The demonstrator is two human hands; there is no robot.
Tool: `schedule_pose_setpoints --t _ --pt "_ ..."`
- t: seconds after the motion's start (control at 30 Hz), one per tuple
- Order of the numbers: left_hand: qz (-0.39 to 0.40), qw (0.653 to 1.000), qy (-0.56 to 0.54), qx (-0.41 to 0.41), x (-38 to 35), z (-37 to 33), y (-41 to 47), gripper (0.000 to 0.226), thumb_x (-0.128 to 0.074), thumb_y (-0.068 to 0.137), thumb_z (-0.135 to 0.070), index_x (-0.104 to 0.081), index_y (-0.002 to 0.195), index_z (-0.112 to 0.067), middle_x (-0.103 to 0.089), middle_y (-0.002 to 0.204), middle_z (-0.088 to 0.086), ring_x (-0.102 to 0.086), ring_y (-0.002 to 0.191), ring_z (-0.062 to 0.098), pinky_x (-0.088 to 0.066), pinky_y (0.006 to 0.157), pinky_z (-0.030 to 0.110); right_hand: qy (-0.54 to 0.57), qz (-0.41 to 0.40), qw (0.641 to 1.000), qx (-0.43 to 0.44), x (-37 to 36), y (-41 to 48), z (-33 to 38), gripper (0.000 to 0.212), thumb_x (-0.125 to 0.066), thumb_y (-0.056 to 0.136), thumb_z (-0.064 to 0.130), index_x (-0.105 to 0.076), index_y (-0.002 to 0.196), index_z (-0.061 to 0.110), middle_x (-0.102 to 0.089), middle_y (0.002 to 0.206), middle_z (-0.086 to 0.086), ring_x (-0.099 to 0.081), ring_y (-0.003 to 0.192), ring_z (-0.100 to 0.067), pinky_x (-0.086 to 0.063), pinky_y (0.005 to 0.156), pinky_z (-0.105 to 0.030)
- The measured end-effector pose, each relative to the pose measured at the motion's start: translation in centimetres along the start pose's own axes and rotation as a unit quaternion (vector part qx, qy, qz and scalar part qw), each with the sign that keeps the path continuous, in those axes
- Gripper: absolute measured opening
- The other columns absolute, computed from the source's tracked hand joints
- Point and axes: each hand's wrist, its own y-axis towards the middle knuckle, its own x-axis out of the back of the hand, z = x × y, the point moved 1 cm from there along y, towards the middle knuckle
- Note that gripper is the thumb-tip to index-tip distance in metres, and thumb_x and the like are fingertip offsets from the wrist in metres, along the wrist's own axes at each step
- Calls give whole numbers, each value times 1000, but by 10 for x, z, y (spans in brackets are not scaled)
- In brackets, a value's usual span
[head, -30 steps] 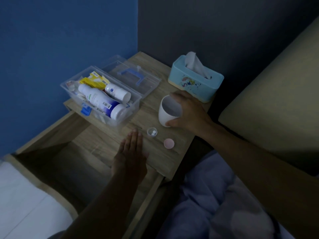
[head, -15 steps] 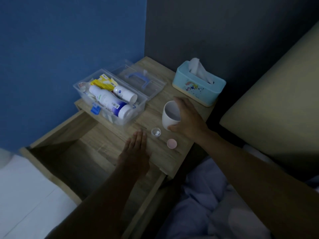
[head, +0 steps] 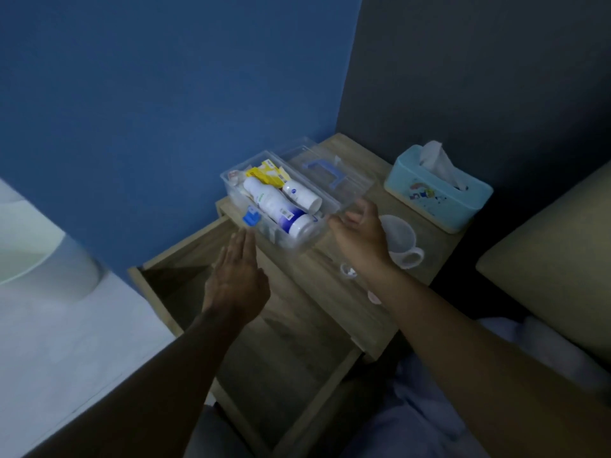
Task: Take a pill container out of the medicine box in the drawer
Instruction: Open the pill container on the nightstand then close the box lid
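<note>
A clear plastic medicine box [head: 231, 190] stands open on the wooden nightstand [head: 334, 312], holding white bottles and a yellow packet, its lid [head: 330, 173] with a blue handle folded back. My left hand [head: 236, 279] hovers flat with fingers together just short of the box's near left corner, over the open drawer [head: 264, 352]. My right hand [head: 358, 236] is open, fingers spread, at the box's near right corner. A small open pill container [head: 347, 270] with white pills sits by my right wrist; its pink cap [head: 373, 296] lies beside my forearm.
A white mug [head: 401, 241] stands right of my right hand. A turquoise tissue box [head: 436, 190] sits at the back right. The blue wall is behind, a bed edge at left, a cushion at right, bedding below.
My right hand let go of the mug and moved left to the medicine box. My left hand rose from the nightstand's front toward the box. The view shifted.
</note>
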Motion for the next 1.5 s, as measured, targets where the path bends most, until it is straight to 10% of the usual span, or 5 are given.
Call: schedule_pose_setpoints --t 0.2,0.4,0.73,1.13,1.5 --pt "18 998 31 -53 14 9 44 89 -52 88 -18 6 155 -15 10 164 4 7 150 17 -6 122 35 27 -100 992 -76 -40 39 10 67 -69 84 29 -40 141 13 -59 134 -9 -59 77 -6 -43 54 -16" --pt "39 997 9 -62 4 17 51 94 -54 84 -11 8 154 -18 12 163 1 10 149 15 -5 123 38 99 -142 971 -165 -52 84 21 60 -54 98 28 -31 148 4 -47 146 -20 -52 129 -35 -44 91 -37" --pt "28 994 63 -88 -6 31 55 96 -53 81 -13 10 153 -20 14 163 2 19 143 12 4 118 33 305 -147 939 -64 -25 84 36 62 -51 97 50 -40 148 17 -53 144 -14 -58 125 -30 -46 106 -45" --pt "61 994 30 -84 2 27 56 95 -53 83 -8 9 154 -21 15 163 -1 14 147 13 3 118 32 -52 -66 974 210 -36 22 14 43 -71 83 48 -62 125 41 -45 126 7 -52 112 5 -42 88 -2" --pt "33 998 -57 -10 0 44 35 77 -49 92 -14 -5 154 -22 -2 164 1 -6 150 19 -24 119 43 -247 -31 919 304 -50 -2 -7 42 -71 80 43 -63 119 29 -42 142 1 -40 134 -19 -44 105 -50"
